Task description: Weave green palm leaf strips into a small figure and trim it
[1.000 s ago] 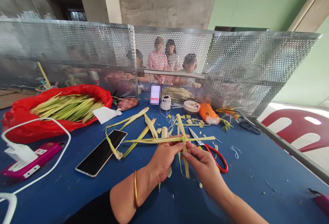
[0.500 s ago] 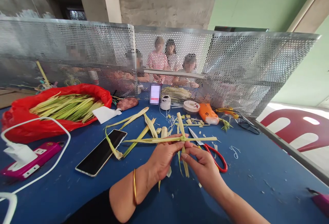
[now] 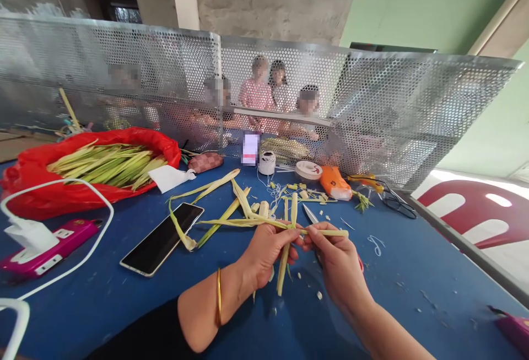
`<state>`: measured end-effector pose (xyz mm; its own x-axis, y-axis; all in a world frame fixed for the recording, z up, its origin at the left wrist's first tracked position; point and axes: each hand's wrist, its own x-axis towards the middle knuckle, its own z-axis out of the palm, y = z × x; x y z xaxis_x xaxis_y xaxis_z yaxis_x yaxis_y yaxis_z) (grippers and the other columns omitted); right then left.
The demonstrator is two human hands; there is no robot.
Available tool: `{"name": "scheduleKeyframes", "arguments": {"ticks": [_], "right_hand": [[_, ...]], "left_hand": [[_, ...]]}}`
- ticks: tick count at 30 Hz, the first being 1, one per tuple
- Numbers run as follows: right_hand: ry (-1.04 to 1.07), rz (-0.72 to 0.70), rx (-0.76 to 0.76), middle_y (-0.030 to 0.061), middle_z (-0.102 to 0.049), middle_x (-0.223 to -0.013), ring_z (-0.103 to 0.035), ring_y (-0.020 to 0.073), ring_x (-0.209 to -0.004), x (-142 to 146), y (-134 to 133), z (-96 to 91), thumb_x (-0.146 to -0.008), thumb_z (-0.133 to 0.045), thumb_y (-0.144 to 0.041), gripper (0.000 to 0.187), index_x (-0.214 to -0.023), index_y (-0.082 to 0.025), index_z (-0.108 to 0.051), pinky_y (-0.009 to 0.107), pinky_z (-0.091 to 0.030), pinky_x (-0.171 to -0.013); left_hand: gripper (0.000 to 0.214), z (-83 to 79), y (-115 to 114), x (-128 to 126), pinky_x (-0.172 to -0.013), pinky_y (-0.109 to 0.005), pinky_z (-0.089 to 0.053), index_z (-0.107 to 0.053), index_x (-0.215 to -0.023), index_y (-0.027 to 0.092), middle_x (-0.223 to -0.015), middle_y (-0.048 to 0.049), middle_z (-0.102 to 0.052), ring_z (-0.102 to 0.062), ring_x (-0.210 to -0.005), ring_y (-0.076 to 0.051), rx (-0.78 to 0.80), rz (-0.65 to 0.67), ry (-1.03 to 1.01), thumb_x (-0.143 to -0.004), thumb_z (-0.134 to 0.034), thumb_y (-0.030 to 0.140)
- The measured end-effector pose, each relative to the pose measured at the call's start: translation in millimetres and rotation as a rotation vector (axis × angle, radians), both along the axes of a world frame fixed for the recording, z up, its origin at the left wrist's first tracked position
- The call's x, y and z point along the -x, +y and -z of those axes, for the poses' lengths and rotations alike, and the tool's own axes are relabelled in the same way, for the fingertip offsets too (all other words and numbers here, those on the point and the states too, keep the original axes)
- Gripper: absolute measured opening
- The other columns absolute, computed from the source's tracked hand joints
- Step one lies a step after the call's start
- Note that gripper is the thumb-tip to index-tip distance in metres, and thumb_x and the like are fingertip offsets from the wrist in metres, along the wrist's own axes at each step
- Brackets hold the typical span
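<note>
A cross of pale green plant-leaf strips [image 3: 293, 208], perhaps husk, is held between my two hands above the blue table. My left hand [image 3: 264, 252] pinches it near the crossing, thumb on top; a gold bangle is on that wrist. My right hand [image 3: 341, 261] pinches the strip that points right, just beside the crossing. One long strip trails left over other loose folded strips [image 3: 243, 200]. Scissors [image 3: 309, 214] lie behind my right hand, which hides most of their red handles. Small leaf scraps lie under and around the hands.
On the left are a red bag [image 3: 31, 178] of leaf strips, a dark-screened phone [image 3: 165, 238] and a purple power strip [image 3: 66, 247] with a white cable. Behind lie a thread spool [image 3: 266, 163], tape roll [image 3: 308, 170] and orange packet [image 3: 335, 182]. People sit beyond a perforated metal screen [image 3: 165, 68].
My right hand has shifted from the strip pointing toward me to the one pointing right. The cross has turned slightly, and the right hand now covers more of the scissors.
</note>
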<state>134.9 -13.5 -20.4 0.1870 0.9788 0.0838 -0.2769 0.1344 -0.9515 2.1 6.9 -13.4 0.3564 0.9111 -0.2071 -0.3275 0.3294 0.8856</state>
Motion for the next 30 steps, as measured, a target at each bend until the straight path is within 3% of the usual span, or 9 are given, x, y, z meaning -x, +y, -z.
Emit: {"name": "scheduleKeyframes", "arguments": {"ticks": [8, 12, 16, 20, 22, 27, 30], "right_hand": [[-0.030, 0.033, -0.023, -0.0012, -0.061, -0.059, -0.057, 0.0144, -0.058, 0.1, -2.5, 2.3, -0.070, -0.077, -0.036, 0.022, -0.067, -0.019, -0.064, 0.028, -0.045, -0.064], [-0.036, -0.031, 0.036, 0.0007, -0.061, -0.062, -0.056, 0.0156, -0.060, -12.0, 4.1, -5.7, -0.068, -0.078, -0.043, 0.028, -0.066, -0.018, -0.067, 0.029, -0.045, -0.064], [0.008, -0.061, 0.166, 0.0024, -0.060, -0.066, -0.054, 0.0153, -0.060, -37.4, 17.5, -16.0, -0.069, -0.069, -0.061, 0.048, -0.081, -0.015, -0.074, 0.027, -0.043, -0.058], [-0.094, -0.260, 0.166, -0.0014, -0.056, -0.058, -0.049, 0.0119, -0.056, -42.3, 19.3, -16.0, -0.066, -0.077, -0.053, 0.039, -0.079, -0.016, -0.074, 0.026, -0.040, -0.056], [-0.170, -0.288, 0.115, -0.0008, -0.058, -0.058, -0.049, 0.0115, -0.056, -34.8, 15.6, -13.4, -0.066, -0.078, -0.049, 0.036, -0.077, -0.015, -0.074, 0.025, -0.039, -0.056], [-0.258, -0.123, 0.021, 0.0010, -0.061, -0.057, -0.050, 0.0123, -0.053, -17.3, 8.4, -9.5, -0.066, -0.078, -0.047, 0.032, -0.068, -0.016, -0.072, 0.027, -0.040, -0.054], [-0.230, -0.081, 0.000, 0.0012, -0.060, -0.055, -0.049, 0.0126, -0.052, -14.6, 7.3, -8.6, -0.068, -0.077, -0.044, 0.028, -0.062, -0.017, -0.071, 0.027, -0.040, -0.053]], "left_hand": [[0.015, -1.9, -0.6, -1.3, -0.043, -0.021, -0.037, -0.066, -0.070, 0.011, -0.054, 0.0003, -0.058, -0.049, -0.040, -0.007, 0.000, -0.022, 0.000, -0.067, -0.071, 0.025], [0.019, -3.6, 5.1, 5.7, -0.046, -0.021, -0.038, -0.067, -0.079, 0.012, -0.057, 0.0012, -0.058, -0.051, -0.045, -0.008, 0.017, -0.004, -0.005, -0.066, -0.072, 0.025], [0.029, -9.5, 10.0, 15.0, -0.043, -0.018, -0.027, -0.070, -0.090, 0.016, -0.061, 0.0028, -0.057, -0.046, -0.047, -0.005, 0.031, 0.177, 0.048, -0.064, -0.075, 0.028], [0.036, -14.8, 6.2, 15.6, -0.043, -0.021, -0.011, -0.073, -0.089, 0.014, -0.067, -0.0004, -0.060, -0.036, -0.044, -0.003, 0.043, 0.358, 0.131, -0.068, -0.074, 0.043], [0.037, -13.2, 3.4, 12.7, -0.043, -0.021, -0.015, -0.072, -0.088, 0.015, -0.068, 0.0001, -0.060, -0.038, -0.045, -0.003, 0.022, 0.334, 0.152, -0.067, -0.075, 0.045], [0.034, -2.1, 2.7, 6.1, -0.044, -0.022, -0.024, -0.072, -0.087, 0.015, -0.072, -0.0012, -0.065, -0.048, -0.047, -0.006, 0.018, 0.154, 0.163, -0.064, -0.076, 0.040], [0.030, 0.2, 4.3, 5.5, -0.045, -0.022, -0.024, -0.072, -0.082, 0.013, -0.071, -0.0031, -0.066, -0.046, -0.046, -0.006, 0.029, 0.155, 0.147, -0.063, -0.076, 0.036]]}}
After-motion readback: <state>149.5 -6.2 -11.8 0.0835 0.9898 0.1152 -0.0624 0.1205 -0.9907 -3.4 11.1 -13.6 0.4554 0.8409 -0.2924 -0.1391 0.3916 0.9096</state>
